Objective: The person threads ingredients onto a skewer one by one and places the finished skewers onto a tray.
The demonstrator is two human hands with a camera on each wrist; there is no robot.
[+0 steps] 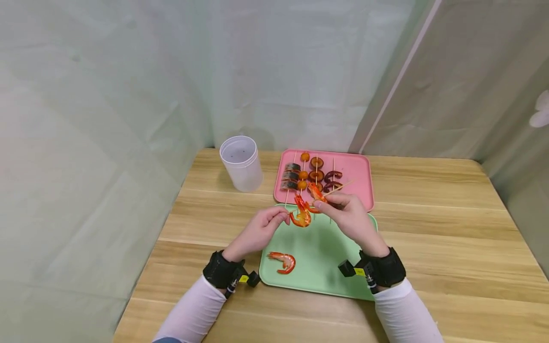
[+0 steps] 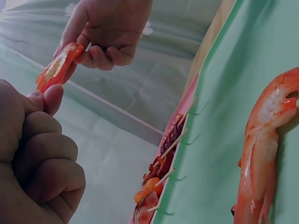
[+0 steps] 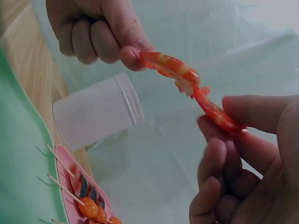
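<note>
My left hand (image 1: pixel 262 227) pinches one end of a thin wooden skewer (image 1: pixel 341 187) between thumb and forefinger, its other fingers curled in. Two orange-red shrimp are threaded on that skewer. The nearer shrimp (image 1: pixel 302 216) hangs just beside the left fingertips. My right hand (image 1: pixel 351 220) pinches the second shrimp (image 3: pixel 217 114) between thumb and fingers, and the skewer's other end sticks out past it. Both hands are above a green tray (image 1: pixel 326 259). One loose shrimp (image 1: pixel 284 262) lies curled on its left part.
Behind the green tray, a pink tray (image 1: pixel 359 176) bears several skewers of fish pieces (image 1: pixel 290 176), orange balls (image 1: pixel 303 175), mushroom slices (image 1: pixel 316 164) and dark red curled pieces (image 1: pixel 333 176). A whitish plastic cup (image 1: pixel 245 171) stands left of it. Curtains surround the wooden table (image 1: pixel 442 238).
</note>
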